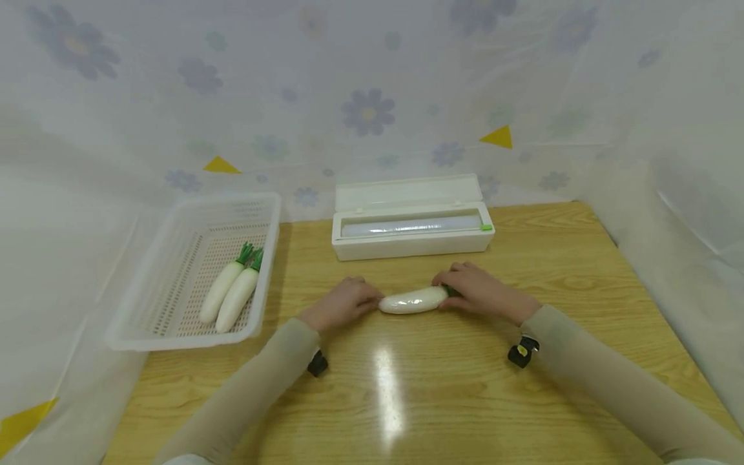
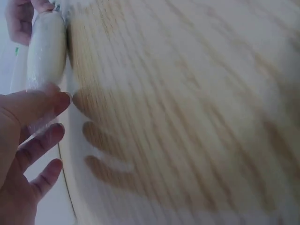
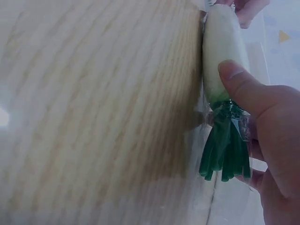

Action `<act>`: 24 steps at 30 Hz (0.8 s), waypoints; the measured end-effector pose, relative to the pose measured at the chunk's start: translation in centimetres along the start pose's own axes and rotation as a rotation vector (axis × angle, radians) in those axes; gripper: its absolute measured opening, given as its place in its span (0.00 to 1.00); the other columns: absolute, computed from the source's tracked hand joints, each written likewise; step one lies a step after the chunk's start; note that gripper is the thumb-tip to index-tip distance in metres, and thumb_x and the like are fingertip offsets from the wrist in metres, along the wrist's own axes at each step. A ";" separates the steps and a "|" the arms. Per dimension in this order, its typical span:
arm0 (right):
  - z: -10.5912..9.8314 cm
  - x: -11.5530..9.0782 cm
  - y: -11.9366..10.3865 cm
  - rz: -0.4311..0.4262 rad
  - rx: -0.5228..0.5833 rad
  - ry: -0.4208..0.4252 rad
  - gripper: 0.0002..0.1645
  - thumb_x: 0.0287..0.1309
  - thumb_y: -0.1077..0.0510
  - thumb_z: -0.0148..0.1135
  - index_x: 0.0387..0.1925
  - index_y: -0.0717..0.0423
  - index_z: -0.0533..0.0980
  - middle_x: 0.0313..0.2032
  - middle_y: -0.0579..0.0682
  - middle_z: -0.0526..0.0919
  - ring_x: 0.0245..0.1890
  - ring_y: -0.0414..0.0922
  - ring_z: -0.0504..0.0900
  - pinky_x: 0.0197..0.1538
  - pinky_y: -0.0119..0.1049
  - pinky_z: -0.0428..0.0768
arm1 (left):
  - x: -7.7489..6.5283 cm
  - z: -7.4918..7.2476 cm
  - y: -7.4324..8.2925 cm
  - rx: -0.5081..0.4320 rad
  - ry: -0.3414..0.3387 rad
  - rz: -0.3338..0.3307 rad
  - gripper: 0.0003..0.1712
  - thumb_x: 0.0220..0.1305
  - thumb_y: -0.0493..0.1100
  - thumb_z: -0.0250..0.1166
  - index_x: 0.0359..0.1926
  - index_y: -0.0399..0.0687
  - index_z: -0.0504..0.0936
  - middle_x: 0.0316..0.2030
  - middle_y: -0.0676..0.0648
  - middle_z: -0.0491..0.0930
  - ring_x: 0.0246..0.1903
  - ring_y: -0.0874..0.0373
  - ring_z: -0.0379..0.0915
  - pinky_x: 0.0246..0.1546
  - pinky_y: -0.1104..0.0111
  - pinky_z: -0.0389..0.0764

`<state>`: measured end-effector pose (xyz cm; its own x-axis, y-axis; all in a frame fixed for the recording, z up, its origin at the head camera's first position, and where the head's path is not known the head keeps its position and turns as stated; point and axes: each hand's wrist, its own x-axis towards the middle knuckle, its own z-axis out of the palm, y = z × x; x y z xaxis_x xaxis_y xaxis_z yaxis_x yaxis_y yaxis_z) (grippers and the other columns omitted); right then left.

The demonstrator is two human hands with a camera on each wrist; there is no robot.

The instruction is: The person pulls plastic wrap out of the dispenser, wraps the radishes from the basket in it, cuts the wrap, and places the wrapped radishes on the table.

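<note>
A white radish (image 1: 414,301) with green leaf stubs lies across the table between the two hands, wrapped in shiny clear plastic film. At its tapered end my left hand (image 1: 347,302) pinches the loose film (image 2: 43,125) between thumb and index finger, the other fingers spread. My right hand (image 1: 478,292) grips the leafy end, its thumb (image 3: 233,71) laid along the white body and its fingers behind. In the right wrist view the film also covers the green leaves (image 3: 225,150).
Behind the hands stands a white cling film box (image 1: 414,247), lid raised, with a film roll (image 1: 413,227) inside and a green slider (image 1: 486,227) at its right end. To the left, a white plastic basket (image 1: 135,323) holds two more radishes (image 1: 237,299). Patterned sheeting surrounds the wooden table (image 1: 453,400).
</note>
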<state>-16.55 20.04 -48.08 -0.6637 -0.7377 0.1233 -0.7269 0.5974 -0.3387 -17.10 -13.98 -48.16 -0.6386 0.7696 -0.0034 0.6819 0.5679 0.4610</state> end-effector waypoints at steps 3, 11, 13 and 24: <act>0.3 -0.3 0.1 -0.038 -0.039 0.010 0.28 0.64 0.48 0.73 0.59 0.60 0.79 0.48 0.52 0.86 0.46 0.50 0.80 0.52 0.52 0.78 | -0.4 0.0 -0.3 -0.111 0.022 -0.046 0.12 0.76 0.44 0.64 0.52 0.46 0.89 0.47 0.50 0.89 0.45 0.58 0.83 0.54 0.62 0.81; 1.0 -0.7 -0.5 -0.127 -0.243 0.055 0.27 0.65 0.49 0.72 0.60 0.57 0.77 0.46 0.52 0.83 0.48 0.54 0.78 0.60 0.54 0.74 | -0.6 -0.7 0.0 -0.225 0.052 -0.168 0.10 0.78 0.41 0.60 0.41 0.44 0.87 0.30 0.52 0.82 0.30 0.63 0.72 0.36 0.69 0.78; 1.1 -0.7 -0.8 -0.144 -0.279 0.062 0.27 0.65 0.48 0.72 0.59 0.56 0.76 0.45 0.52 0.83 0.48 0.55 0.78 0.62 0.55 0.73 | -0.2 -0.7 0.6 -0.171 0.065 -0.200 0.10 0.77 0.41 0.61 0.40 0.44 0.87 0.29 0.53 0.81 0.29 0.64 0.70 0.35 0.69 0.77; 1.2 -0.6 -1.0 -0.134 -0.340 0.049 0.25 0.67 0.46 0.69 0.57 0.54 0.75 0.42 0.52 0.82 0.47 0.55 0.78 0.63 0.54 0.73 | 1.4 -0.1 4.0 -0.166 0.191 -0.278 0.12 0.70 0.38 0.62 0.27 0.46 0.80 0.22 0.53 0.76 0.23 0.63 0.67 0.27 0.72 0.72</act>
<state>-15.21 19.51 -48.96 -0.5600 -0.8058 0.1926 -0.8198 0.5726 0.0120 -15.28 -10.62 -46.22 -0.8570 0.5153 0.0098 0.4161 0.6805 0.6031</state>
